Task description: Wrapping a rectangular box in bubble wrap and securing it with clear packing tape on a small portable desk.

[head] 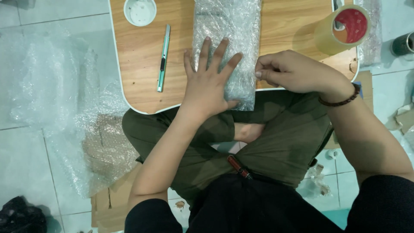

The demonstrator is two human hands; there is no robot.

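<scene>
A long parcel wrapped in bubble wrap (227, 26) lies across a small wooden lap table (138, 56). My left hand (209, 82) presses flat on the parcel's near end, fingers spread. My right hand (289, 71) pinches at the parcel's right edge with thumb and fingertips together; what it pinches is too small to tell, possibly tape or a fold of wrap. A brown bead bracelet (343, 100) circles my right wrist.
A green utility knife (163, 58) lies left of the parcel. A white round lid (140, 11) sits at the table's far left. A roll of tan packing tape (343, 28) stands at the right. Loose bubble wrap (56, 86) and cardboard (108, 198) cover the tiled floor at left.
</scene>
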